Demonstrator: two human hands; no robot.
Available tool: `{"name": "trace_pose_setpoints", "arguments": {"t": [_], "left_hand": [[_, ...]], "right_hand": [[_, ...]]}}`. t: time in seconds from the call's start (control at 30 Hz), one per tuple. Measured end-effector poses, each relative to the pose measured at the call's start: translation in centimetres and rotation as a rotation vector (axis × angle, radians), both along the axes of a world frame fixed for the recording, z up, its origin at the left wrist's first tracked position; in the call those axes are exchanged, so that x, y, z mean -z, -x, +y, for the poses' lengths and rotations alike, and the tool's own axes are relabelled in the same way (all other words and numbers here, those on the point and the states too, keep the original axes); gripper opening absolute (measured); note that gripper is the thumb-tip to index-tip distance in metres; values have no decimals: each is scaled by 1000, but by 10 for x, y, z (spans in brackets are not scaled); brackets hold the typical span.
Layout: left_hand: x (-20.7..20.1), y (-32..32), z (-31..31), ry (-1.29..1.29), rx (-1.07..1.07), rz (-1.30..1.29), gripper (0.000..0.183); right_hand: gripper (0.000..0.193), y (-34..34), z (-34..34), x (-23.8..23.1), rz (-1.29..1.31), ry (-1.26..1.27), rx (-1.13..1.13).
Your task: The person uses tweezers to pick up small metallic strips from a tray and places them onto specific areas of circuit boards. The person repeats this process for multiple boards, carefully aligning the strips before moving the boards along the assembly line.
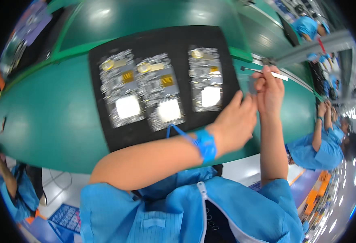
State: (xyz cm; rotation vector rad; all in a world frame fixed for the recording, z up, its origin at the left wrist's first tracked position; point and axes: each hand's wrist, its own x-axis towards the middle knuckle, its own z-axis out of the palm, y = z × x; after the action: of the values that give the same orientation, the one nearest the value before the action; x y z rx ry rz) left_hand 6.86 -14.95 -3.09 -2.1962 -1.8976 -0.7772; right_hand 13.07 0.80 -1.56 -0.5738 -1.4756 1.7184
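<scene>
Three circuit boards lie on a black mat: a left board, a middle board and a right board. Each carries a gold round part, an orange-brown patch and a bright silver square. My right hand, beyond the mat's right edge, is closed on white-handled tweezers; a small dark piece shows at their tip, pointing left. Close beside it, my left hand wears a blue wrist strap. Its fingers are drawn together near a greyish see-through strip; what they pinch is blurred.
The mat lies on a green table with a raised green rim behind. A metal rail runs along the right. Co-workers in blue sit at right and left. A thin cable lies at far left.
</scene>
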Motion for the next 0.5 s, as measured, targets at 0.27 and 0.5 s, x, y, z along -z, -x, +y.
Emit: {"name": "trace_pose_setpoints", "arguments": {"t": [0.27, 0.5], "left_hand": [[-25, 82, -195, 340, -677, -130, 66], [10, 94, -210, 141, -666, -193, 55]], "right_hand": [[24, 94, -141, -13, -137, 212, -319], [23, 134, -193, 9, -183, 149, -420]]}}
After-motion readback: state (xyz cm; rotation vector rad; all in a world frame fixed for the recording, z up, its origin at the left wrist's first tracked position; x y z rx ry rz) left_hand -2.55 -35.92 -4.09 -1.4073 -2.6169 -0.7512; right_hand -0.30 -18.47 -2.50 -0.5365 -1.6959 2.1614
